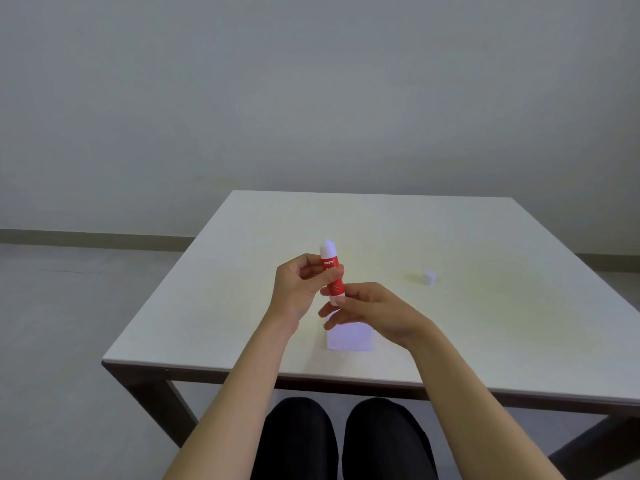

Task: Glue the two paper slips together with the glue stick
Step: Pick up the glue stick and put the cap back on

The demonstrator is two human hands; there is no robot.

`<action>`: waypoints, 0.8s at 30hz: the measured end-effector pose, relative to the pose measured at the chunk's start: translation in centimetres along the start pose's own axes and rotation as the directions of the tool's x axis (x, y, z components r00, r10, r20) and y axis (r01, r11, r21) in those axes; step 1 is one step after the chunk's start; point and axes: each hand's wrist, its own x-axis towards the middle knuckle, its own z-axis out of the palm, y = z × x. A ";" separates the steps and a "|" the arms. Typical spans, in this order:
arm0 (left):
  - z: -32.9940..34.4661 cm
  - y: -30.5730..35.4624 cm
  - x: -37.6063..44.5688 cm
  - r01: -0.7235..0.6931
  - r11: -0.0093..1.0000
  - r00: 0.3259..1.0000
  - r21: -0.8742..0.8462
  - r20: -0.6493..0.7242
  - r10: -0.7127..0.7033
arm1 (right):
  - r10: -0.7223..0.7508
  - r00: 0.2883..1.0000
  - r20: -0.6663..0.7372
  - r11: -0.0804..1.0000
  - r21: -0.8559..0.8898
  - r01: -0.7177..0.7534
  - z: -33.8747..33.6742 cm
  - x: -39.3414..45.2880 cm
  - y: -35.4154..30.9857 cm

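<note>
Left grip (304, 282) holds glue stick (331, 271) upright above paper (349, 337).

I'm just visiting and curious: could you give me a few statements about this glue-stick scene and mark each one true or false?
1. The left hand holds the red glue stick upright above the table. True.
2. The right hand rests flat on the table, away from the stick. False: its fingers are at the stick's lower end.
3. A small white cap stands on the table to the right of the hands. True.
4. The white paper lies at the table's far edge. False: it lies near the front edge, partly under the right hand.
</note>
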 end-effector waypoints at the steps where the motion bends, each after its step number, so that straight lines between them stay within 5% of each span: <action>1: 0.0 0.0 -0.1 0.001 1.000 1.000 0.007 -0.002 -0.001 | -0.020 0.998 -0.063 1.000 -0.010 0.020 0.0 0.0 0.1; 3: 0.4 0.0 0.0 -0.001 1.000 1.000 0.010 -0.022 0.001 | -0.054 0.954 -0.294 0.995 -0.097 0.026 1.0 0.5 0.3; 5: 0.8 0.0 0.0 -0.006 1.000 0.999 0.005 -0.045 0.007 | -0.095 0.814 -0.574 0.971 -0.233 -0.051 2.8 1.1 0.8; 7: 1.2 0.0 0.0 -0.009 1.000 0.998 0.016 -0.059 0.010 | -0.129 0.715 -0.687 0.949 -0.294 -0.111 4.3 1.7 1.2; 10: 1.0 0.1 0.1 -0.001 1.000 0.997 0.014 -0.082 0.002 | -0.054 0.824 -0.564 0.976 -0.206 -0.077 3.6 1.7 0.8; 12: 0.7 0.2 0.3 0.004 1.000 0.997 0.015 -0.076 -0.003 | 0.008 0.963 -0.270 1.000 -0.015 -0.013 2.2 1.1 0.2; 15: 0.6 0.2 0.4 0.013 1.000 0.998 0.002 -0.065 -0.013 | -0.028 0.998 -0.054 0.997 0.070 0.032 0.4 0.1 0.1; 19: 1.0 -0.6 0.4 0.030 0.998 0.995 0.048 -0.101 -0.025 | -0.003 0.959 -0.282 0.992 -0.119 -0.032 0.4 0.7 0.0; 24: 2.0 -1.1 0.6 -0.015 0.989 0.990 0.147 -0.139 0.036 | -0.128 0.738 -0.662 0.853 -0.454 -0.258 2.8 2.2 1.0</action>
